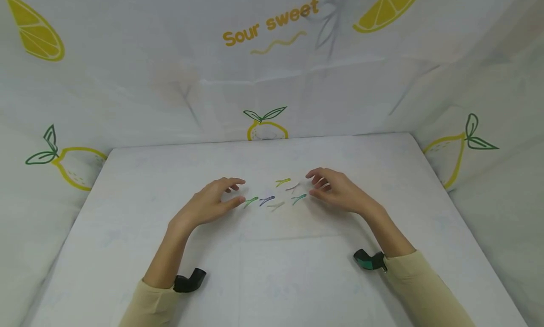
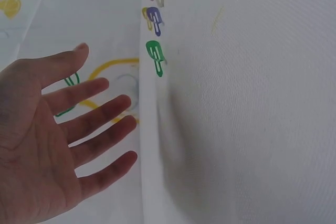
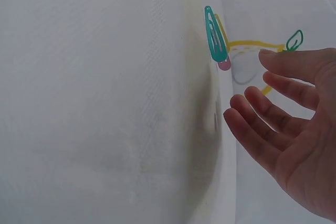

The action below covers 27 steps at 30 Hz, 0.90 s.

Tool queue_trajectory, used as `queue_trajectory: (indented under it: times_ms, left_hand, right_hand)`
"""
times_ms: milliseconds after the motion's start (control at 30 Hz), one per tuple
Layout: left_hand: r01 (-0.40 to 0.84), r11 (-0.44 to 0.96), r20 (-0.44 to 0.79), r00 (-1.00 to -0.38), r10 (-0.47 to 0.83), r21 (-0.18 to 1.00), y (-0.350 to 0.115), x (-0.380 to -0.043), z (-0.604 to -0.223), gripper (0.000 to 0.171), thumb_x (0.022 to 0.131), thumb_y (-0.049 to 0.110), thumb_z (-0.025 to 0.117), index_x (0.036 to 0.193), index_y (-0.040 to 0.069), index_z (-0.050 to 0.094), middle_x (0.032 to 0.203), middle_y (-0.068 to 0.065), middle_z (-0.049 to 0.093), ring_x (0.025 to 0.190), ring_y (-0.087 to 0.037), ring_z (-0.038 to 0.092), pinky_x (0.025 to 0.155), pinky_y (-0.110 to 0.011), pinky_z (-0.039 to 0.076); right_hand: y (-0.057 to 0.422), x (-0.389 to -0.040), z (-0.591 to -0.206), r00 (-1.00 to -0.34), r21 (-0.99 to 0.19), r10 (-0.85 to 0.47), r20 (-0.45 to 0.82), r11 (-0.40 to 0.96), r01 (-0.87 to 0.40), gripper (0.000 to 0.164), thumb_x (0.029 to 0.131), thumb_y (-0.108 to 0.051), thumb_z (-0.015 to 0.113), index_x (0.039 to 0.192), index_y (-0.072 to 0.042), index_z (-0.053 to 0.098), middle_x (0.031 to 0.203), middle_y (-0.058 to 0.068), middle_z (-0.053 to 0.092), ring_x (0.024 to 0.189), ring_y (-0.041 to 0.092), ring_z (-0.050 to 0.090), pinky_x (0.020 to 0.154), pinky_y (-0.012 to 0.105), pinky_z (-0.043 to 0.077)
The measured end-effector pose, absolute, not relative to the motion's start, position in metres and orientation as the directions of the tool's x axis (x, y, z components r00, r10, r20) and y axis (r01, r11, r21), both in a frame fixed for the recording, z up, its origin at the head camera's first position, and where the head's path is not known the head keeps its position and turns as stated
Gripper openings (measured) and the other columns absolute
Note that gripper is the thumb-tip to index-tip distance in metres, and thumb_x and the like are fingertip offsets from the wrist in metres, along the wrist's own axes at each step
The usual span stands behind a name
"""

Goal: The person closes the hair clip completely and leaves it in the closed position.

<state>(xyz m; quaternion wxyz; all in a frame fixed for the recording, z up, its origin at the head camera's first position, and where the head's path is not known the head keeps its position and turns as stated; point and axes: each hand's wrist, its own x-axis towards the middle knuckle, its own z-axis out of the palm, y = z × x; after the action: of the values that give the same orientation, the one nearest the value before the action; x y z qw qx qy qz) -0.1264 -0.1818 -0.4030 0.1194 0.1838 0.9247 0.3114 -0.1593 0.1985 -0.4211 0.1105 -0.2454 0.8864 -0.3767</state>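
Crowding could trip us: with left grip point(image 1: 208, 203) and right grip point(image 1: 340, 193) relaxed and empty, pinching the teal clip point(image 3: 218, 49) might nudge the pink clip point(image 3: 224, 65) just far-left.

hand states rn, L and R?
Left hand: open, holding nothing, near the green clip.
Right hand: open, holding nothing, near the teal clip.

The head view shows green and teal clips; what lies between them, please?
The head view shows a purple clip and a pale clip between them.
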Motion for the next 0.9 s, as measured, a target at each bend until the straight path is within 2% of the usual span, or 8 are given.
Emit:
queue_trajectory:
  times_ms: [333,633,900]
  left_hand:
    - [0.283,0.721,-0.108,-0.889,0.444,0.632,-0.176,-0.126,-0.403,0.05,0.107,0.033,0.067,0.152,0.011,0.061,0.142,-0.012,0.071,0.133,-0.032,0.065,0.108,-0.056,0.054]
    - [0.259,0.685,-0.125,-0.881,0.457,0.68,-0.171,-0.126,-0.405,0.052,0.105,0.034,0.069,0.152,0.013,0.061,0.141,-0.01,0.071,0.135,-0.03,0.063,0.111,-0.056,0.052]
    - [0.288,0.648,-0.102,-0.863,0.494,0.705,-0.164,-0.127,-0.407,0.051,0.105,0.032,0.072,0.15,0.01,0.062,0.139,-0.012,0.072,0.132,-0.031,0.065,0.111,-0.055,0.053]
  right_hand:
    - [0.195,-0.16,-0.424,-0.847,-0.716,-0.531,-0.014,0.597,-0.362,0.038,0.101,-0.008,0.075,0.137,0.002,0.064,0.118,0.017,0.073,0.111,0.028,0.071,0.101,0.049,0.06]
    - [0.194,-0.158,-0.425,-0.84,-0.722,-0.543,0.001,0.58,-0.376,0.035,0.102,-0.009,0.074,0.134,0.001,0.065,0.119,0.016,0.074,0.108,0.027,0.071,0.099,0.047,0.061]
    - [0.191,-0.159,-0.426,-0.838,-0.734,-0.545,-0.015,0.575,-0.361,0.033,0.101,-0.009,0.074,0.132,0.001,0.066,0.122,0.015,0.074,0.108,0.024,0.07,0.099,0.045,0.061]
